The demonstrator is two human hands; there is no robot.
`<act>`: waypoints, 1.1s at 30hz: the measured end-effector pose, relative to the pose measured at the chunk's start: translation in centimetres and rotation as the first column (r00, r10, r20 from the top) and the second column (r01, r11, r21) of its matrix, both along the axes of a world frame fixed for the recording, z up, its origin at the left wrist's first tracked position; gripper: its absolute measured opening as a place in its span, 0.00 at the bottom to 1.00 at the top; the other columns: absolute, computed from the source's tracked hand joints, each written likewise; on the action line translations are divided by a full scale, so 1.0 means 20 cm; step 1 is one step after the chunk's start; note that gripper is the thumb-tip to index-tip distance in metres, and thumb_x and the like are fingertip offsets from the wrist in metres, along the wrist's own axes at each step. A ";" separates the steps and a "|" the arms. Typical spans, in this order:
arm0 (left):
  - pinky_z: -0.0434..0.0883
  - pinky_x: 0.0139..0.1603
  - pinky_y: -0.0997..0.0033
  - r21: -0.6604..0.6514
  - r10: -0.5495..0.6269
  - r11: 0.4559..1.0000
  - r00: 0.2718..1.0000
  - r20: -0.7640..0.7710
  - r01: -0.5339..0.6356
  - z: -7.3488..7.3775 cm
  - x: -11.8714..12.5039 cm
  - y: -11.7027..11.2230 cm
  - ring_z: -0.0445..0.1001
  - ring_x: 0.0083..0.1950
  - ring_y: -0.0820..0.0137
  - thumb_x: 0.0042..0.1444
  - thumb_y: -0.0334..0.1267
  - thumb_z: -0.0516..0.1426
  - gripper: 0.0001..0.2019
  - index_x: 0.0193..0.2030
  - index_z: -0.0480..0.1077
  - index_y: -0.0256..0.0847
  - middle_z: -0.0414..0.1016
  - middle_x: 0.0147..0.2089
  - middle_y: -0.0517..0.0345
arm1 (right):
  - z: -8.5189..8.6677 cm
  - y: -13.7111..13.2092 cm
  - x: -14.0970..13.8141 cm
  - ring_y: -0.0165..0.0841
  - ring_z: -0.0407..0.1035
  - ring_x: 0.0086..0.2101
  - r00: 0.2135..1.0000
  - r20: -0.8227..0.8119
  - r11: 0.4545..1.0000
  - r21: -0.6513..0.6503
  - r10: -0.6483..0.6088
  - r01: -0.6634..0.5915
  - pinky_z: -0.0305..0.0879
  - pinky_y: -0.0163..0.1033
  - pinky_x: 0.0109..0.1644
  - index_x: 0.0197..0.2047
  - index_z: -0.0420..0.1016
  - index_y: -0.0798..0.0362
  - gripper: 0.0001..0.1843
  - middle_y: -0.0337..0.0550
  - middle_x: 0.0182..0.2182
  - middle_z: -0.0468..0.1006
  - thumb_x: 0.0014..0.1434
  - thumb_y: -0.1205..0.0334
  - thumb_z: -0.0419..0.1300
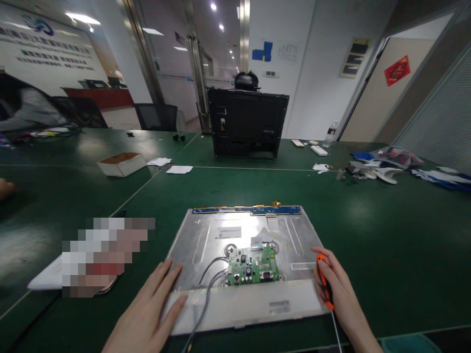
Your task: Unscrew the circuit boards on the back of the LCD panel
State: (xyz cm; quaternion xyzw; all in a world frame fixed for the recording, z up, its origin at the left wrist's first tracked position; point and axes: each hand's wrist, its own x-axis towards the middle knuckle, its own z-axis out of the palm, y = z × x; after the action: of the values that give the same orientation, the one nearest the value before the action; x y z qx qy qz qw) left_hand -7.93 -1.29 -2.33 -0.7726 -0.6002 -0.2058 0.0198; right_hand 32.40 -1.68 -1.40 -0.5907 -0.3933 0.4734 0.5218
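Note:
A flat silver display panel point(198, 255) lies back side up on the table in front of me. A green circuit board point(253, 265) sits at its middle, with dark cables point(208, 294) running off its left side toward the near edge. Along the panel's far edge runs a narrow blue circuit strip point(239, 211). My left hand point(149, 306) rests with fingers spread on the panel's left near corner. Against the right edge, my right hand point(340, 289) is closed around an orange and black screwdriver point(325, 282), its shaft pointing down toward me.
A black monitor housing point(248, 125) stands upright farther back. An open box point(122, 164) and papers point(179, 169) lie back left. A bottle point(330, 134) and plastic-wrapped items point(397, 157) are at the right. A pixelated object point(106, 257) lies left; another person point(33, 105) sits far left.

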 end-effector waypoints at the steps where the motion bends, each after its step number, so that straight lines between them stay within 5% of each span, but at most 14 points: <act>1: 0.73 0.59 0.52 -0.001 0.000 1.000 1.000 -0.001 0.000 0.00 0.00 0.00 0.71 0.62 0.52 0.65 0.54 0.48 0.26 0.65 0.66 0.48 0.68 0.66 0.53 | 0.00 0.00 0.00 0.26 0.57 0.19 1.000 0.004 1.000 0.006 0.000 0.000 0.53 0.32 0.21 0.55 0.67 0.49 0.29 0.29 0.22 0.61 0.61 0.37 0.57; 14: 0.71 0.62 0.51 -0.059 -0.107 0.993 0.993 -0.039 0.105 0.02 0.10 0.06 0.67 0.67 0.51 0.64 0.54 0.51 0.29 0.68 0.64 0.46 0.65 0.69 0.50 | 0.00 0.02 0.11 0.26 0.55 0.17 1.000 -0.028 1.000 -0.029 0.008 -0.009 0.48 0.31 0.18 0.50 0.65 0.50 0.27 0.28 0.21 0.62 0.58 0.37 0.59; 22: 0.67 0.66 0.49 -0.098 -0.224 0.971 0.974 -0.040 0.220 0.01 0.25 0.10 0.61 0.70 0.48 0.62 0.56 0.55 0.33 0.71 0.59 0.46 0.58 0.72 0.50 | 0.16 0.06 0.34 0.27 0.53 0.15 0.996 0.083 0.996 -0.086 0.021 -0.014 0.46 0.32 0.18 0.35 0.62 0.47 0.14 0.30 0.20 0.62 0.57 0.46 0.56; 24: 0.65 0.66 0.47 -0.153 -0.248 0.959 0.968 -0.042 0.239 0.01 0.30 0.11 0.58 0.71 0.47 0.62 0.56 0.54 0.35 0.72 0.57 0.45 0.55 0.73 0.48 | 0.19 0.09 0.39 0.30 0.55 0.16 0.876 0.481 0.997 -0.070 0.012 0.025 0.48 0.34 0.19 0.32 0.62 0.46 0.13 0.31 0.18 0.61 0.57 0.46 0.51; 26: 0.64 0.67 0.44 -0.241 -0.279 0.935 0.959 -0.049 0.260 0.03 0.36 0.13 0.55 0.72 0.46 0.63 0.56 0.53 0.36 0.73 0.54 0.44 0.50 0.75 0.46 | 0.20 0.13 0.40 0.35 0.67 0.23 0.534 0.845 0.994 -0.076 0.019 0.085 0.57 0.37 0.26 0.31 0.65 0.46 0.14 0.39 0.23 0.71 0.58 0.47 0.47; 27: 0.63 0.67 0.42 -0.277 -0.296 0.921 0.954 -0.045 0.272 0.05 0.39 0.13 0.53 0.73 0.45 0.63 0.57 0.52 0.36 0.74 0.54 0.43 0.48 0.75 0.46 | 0.20 0.15 0.39 0.38 0.69 0.25 0.450 0.893 0.990 -0.088 0.027 0.113 0.58 0.39 0.27 0.31 0.66 0.46 0.14 0.41 0.23 0.72 0.57 0.47 0.47; 33: 0.57 0.70 0.43 -0.435 -0.339 0.851 0.940 -0.026 0.295 0.20 0.60 0.15 0.48 0.74 0.44 0.63 0.56 0.53 0.38 0.73 0.53 0.37 0.47 0.75 0.40 | 0.15 0.27 0.30 0.48 0.74 0.31 0.308 0.942 0.982 -0.168 0.136 0.082 0.60 0.45 0.33 0.34 0.75 0.49 0.25 0.51 0.25 0.78 0.60 0.41 0.45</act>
State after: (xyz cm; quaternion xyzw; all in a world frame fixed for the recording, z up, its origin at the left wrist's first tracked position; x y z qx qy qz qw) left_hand 4.03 1.68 1.59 -0.8560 -0.4930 -0.0308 -0.1526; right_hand 38.33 3.65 1.59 -0.7945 -0.5889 0.0782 0.1254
